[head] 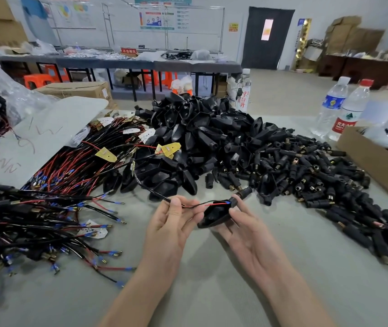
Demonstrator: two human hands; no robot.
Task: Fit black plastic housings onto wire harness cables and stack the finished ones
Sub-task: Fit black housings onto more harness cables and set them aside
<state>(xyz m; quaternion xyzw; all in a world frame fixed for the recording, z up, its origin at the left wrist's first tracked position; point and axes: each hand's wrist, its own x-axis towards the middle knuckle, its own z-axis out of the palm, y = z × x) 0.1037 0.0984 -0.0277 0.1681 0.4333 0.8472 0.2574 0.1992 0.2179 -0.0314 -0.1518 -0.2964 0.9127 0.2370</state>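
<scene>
Black housing (214, 214) in right hand (247, 230), cable (151, 188) in left hand (171, 223), between piles (306, 180).

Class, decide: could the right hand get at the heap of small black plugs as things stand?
Probably yes: only bare table lies between the right hand and the plugs, though its grip is taken up by a black housing.

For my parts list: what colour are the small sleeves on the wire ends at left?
The sleeves are blue, clearest in the head view.
</scene>
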